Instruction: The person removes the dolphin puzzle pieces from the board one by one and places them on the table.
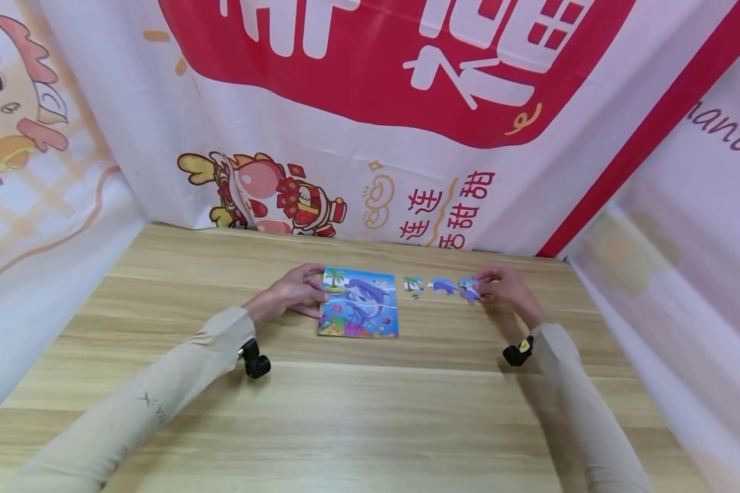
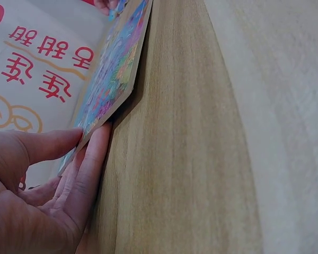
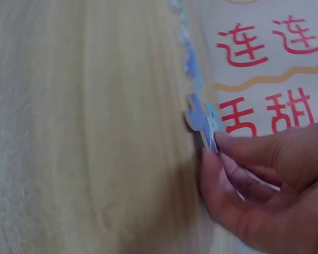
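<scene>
My left hand (image 1: 297, 287) grips the left edge of a square dolphin puzzle board (image 1: 362, 305) that lies on the wooden table. In the left wrist view, the thumb is on its top face and the fingers (image 2: 95, 153) are at its edge and underside. Over to the right, my right hand (image 1: 504, 284) pinches a blue and purple jigsaw piece (image 3: 201, 119) between thumb and fingers. Between the board and that hand are two more jigsaw pieces, one with a palm tree (image 1: 412, 283) and one with a purple dolphin part (image 1: 444, 286).
A wooden table (image 1: 370, 411) stretches out in front of me. Behind it hangs a white and red printed cloth (image 1: 345, 171), with more printed cloth (image 1: 672, 287) along both sides. Each sleeve carries a small black device (image 1: 256, 359) near the wrist.
</scene>
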Demonstrator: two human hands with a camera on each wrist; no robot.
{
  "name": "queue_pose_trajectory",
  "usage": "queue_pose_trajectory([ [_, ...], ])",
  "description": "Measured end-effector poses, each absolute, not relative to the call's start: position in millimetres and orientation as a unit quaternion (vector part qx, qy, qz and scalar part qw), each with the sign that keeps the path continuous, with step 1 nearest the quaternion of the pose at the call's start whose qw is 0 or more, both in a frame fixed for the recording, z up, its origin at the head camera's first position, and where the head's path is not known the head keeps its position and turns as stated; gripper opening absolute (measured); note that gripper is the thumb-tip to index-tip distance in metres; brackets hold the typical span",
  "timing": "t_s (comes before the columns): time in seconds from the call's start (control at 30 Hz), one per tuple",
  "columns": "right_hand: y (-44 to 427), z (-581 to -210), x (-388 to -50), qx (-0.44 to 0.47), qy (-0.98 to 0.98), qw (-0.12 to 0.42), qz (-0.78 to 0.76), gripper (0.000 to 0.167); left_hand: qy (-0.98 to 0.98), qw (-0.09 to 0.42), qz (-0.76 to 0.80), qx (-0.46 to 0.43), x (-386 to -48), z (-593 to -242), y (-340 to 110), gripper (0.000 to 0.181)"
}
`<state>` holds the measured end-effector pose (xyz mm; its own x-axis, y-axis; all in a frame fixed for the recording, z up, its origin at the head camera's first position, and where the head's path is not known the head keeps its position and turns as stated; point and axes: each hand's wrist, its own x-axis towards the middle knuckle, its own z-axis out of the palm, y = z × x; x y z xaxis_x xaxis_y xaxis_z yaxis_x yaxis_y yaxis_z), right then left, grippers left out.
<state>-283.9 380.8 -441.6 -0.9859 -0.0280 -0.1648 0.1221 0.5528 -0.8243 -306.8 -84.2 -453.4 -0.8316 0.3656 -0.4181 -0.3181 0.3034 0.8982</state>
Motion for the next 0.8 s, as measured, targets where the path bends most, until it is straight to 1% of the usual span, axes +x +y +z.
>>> queue_pose_trajectory([
  [0.13, 378, -442, -285, 0.045, 0.914, 0.051, -0.401, 0.028, 0.753, 0.292, 0.590, 0.022, -307, -452, -82, 0.082],
  [0.2, 376, -441, -286, 0.049, 0.926, 0.045, -0.371, 0.026, 0.753, 0.294, 0.588, 0.022, -307, -452, -82, 0.082],
  [0.5, 370, -440, -294, -0.002, 0.952, 0.042, -0.305, 0.017, 0.749, 0.296, 0.592, 0.014, -306, -454, -85, 0.083],
  [0.63, 372, -440, -292, 0.024, 0.949, 0.060, -0.308, 0.014, 0.749, 0.296, 0.593, 0.016, -306, -454, -81, 0.083],
  [0.8, 370, -439, -294, 0.058, 0.943, 0.089, -0.316, 0.016, 0.750, 0.296, 0.591, 0.020, -306, -454, -83, 0.084],
])
